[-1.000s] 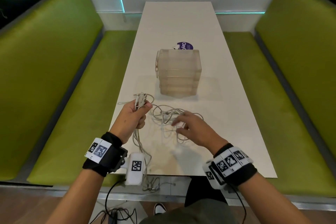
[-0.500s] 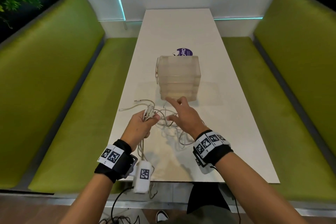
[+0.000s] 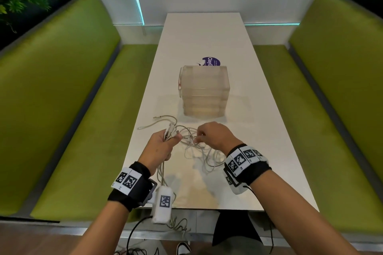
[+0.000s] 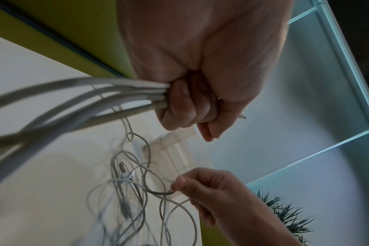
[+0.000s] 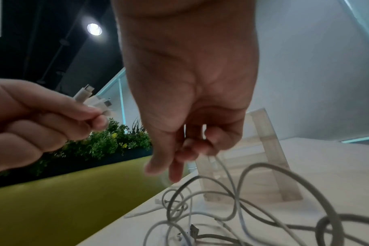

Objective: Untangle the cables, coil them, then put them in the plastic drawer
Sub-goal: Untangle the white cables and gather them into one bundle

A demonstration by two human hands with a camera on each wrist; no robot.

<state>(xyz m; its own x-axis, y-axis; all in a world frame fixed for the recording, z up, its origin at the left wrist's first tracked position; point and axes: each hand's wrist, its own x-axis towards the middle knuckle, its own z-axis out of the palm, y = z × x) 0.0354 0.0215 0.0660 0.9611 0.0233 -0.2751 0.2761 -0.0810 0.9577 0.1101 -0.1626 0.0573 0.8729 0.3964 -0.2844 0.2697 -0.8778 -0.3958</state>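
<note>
A tangle of white and grey cables lies on the white table in front of the clear plastic drawer unit. My left hand grips a bundle of several cable ends, plugs sticking up past the thumb; the cables run back out of the fist and hang over the table's near edge. My right hand hovers over the tangle and pinches one grey cable loop between thumb and fingertips. The drawer unit stands just beyond, all drawers shut.
Green bench seats flank the table on both sides. A purple round sticker lies behind the drawer unit. Two loose cable ends stretch toward the table's left edge. Plants line the bench back.
My right hand pulled back from near the drawer unit and its fingers closed on a loop in the tangle. My left hand kept its bundle and shifted slightly forward.
</note>
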